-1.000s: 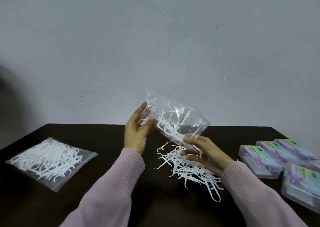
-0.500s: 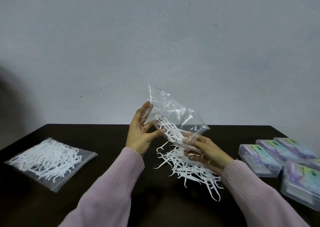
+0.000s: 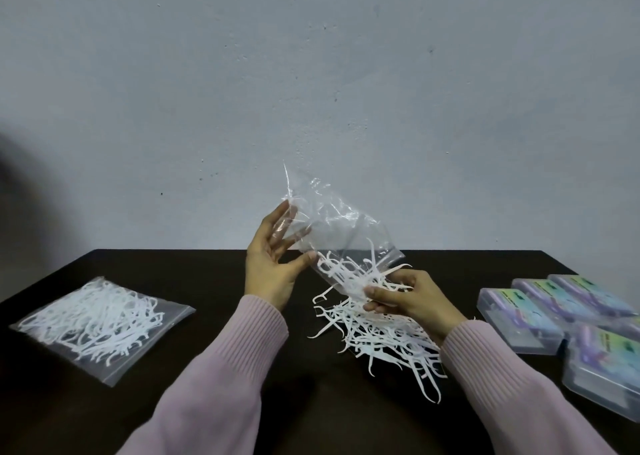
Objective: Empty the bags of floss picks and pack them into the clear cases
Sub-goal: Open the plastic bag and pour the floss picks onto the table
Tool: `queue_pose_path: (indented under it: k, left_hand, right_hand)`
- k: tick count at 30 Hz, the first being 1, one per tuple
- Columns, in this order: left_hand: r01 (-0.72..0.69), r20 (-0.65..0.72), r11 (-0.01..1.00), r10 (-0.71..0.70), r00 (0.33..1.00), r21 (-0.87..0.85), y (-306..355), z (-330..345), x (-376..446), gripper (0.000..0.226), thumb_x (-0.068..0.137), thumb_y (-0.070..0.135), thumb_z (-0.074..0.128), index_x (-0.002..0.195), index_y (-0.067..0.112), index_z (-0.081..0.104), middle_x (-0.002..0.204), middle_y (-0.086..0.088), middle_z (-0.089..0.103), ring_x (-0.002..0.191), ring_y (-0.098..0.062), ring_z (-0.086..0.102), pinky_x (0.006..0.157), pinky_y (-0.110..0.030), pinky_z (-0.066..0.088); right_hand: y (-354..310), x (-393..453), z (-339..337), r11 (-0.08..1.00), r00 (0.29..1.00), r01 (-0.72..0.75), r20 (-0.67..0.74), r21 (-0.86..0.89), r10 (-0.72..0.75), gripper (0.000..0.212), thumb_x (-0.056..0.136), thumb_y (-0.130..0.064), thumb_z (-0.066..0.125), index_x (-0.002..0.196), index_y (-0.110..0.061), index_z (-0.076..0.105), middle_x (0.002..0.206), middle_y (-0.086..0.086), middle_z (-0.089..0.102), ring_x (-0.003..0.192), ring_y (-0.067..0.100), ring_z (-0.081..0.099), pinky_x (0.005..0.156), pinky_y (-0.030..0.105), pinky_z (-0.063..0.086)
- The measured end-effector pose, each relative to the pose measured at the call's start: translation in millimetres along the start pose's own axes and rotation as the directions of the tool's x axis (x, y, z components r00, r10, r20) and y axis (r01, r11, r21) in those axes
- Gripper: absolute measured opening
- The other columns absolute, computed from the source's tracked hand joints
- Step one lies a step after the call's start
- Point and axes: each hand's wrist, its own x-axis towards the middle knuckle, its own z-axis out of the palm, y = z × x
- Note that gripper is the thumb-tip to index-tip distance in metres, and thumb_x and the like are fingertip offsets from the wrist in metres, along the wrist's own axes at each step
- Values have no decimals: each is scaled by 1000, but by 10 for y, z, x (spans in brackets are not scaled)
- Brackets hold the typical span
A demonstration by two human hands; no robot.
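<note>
A clear plastic bag point(image 3: 341, 232) is held tilted above the dark table point(image 3: 214, 378), its mouth pointing down and right. My left hand point(image 3: 273, 264) holds the bag's upper end, thumb pressed on its lower side and fingers behind it. My right hand point(image 3: 403, 297) pinches white floss picks at the bag's mouth. Some picks are still inside the bag's lower part. A loose heap of white floss picks point(image 3: 377, 333) lies on the table under my right hand.
A second, full bag of floss picks point(image 3: 93, 319) lies flat at the table's left. Several clear cases with purple and green labels point(image 3: 519, 312) stand at the right edge. A pale wall rises behind the table.
The bag has been raised and tipped further, and the picks inside slid toward its mouth. My right hand has shifted from under the bag to the picks at the opening.
</note>
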Motion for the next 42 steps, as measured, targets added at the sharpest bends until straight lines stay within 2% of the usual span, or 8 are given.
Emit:
queue_pose_path:
  k: [7, 11, 17, 23, 29, 34, 39, 42]
  left_hand:
    - [-71, -120, 996, 76, 990, 50, 34, -80, 63, 76, 75, -21, 59, 132, 27, 44, 130, 11, 52, 107, -5, 61, 85, -22, 54]
    - [-76, -144, 995, 85, 986, 65, 57, -110, 76, 77, 77, -20, 59, 134, 29, 43, 133, 11, 50, 106, -4, 61, 86, -23, 54]
    - [-55, -126, 998, 57, 990, 19, 63, -80, 57, 80, 73, -17, 64, 135, 28, 41, 138, 7, 47, 108, -8, 61, 86, -23, 54]
    - [61, -34, 983, -68, 997, -176, 47, 62, 4, 58, 89, 3, 53, 138, 29, 38, 138, 11, 41, 111, -12, 60, 79, -30, 57]
    - [104, -43, 969, -117, 992, -225, 44, 70, 14, 48, 95, 6, 42, 136, 31, 41, 129, 14, 44, 113, -16, 59, 76, -29, 58]
    - [108, -43, 967, -121, 992, -230, 39, 51, 19, 47, 97, 3, 38, 136, 29, 42, 132, 13, 46, 106, -14, 64, 75, -28, 58]
    - [120, -55, 960, -138, 989, -255, 47, 49, 27, 40, 98, 5, 38, 127, 29, 50, 132, 8, 49, 101, -17, 67, 75, -33, 59]
    - [130, -82, 949, -160, 984, -289, 60, 52, 33, 33, 99, 9, 38, 121, 28, 53, 128, 7, 53, 98, -20, 68, 73, -32, 59]
  right_hand:
    - [122, 84, -99, 966, 996, -15, -92, -257, -9, 17, 73, -5, 75, 89, -6, 69, 107, 11, 66, 90, 23, 69, 77, 26, 57]
    - [78, 55, -70, 827, 995, -1, -80, -562, -52, 35, 73, -10, 76, 105, -20, 68, 113, -1, 63, 104, 11, 54, 87, 23, 38]
    - [37, -1, -36, 786, 989, 65, -68, -614, -134, 38, 75, -4, 71, 87, -40, 66, 110, -7, 65, 101, 7, 57, 92, 26, 46]
    - [4, -14, -7, 801, 973, 104, -108, -589, -206, 27, 78, -27, 71, 104, -30, 62, 100, -11, 64, 91, 8, 61, 90, 31, 49]
    - [32, 5, -17, 759, 959, 152, -90, -633, -267, 13, 81, -32, 68, 89, -35, 59, 85, -13, 66, 81, 5, 63, 86, 34, 53]
    - [74, 2, 3, 655, 968, 133, -43, -744, -246, 9, 79, -42, 67, 76, -42, 59, 73, -20, 62, 78, 1, 57, 95, 37, 39]
    - [42, -30, -8, 575, 944, 32, -164, -817, -285, 25, 83, -33, 64, 107, -36, 58, 94, -19, 56, 89, 0, 50, 98, 34, 27]
    - [5, -10, 23, 727, 963, 109, -108, -678, -246, 43, 78, -38, 69, 115, -33, 49, 114, -14, 54, 108, 5, 49, 105, 39, 29]
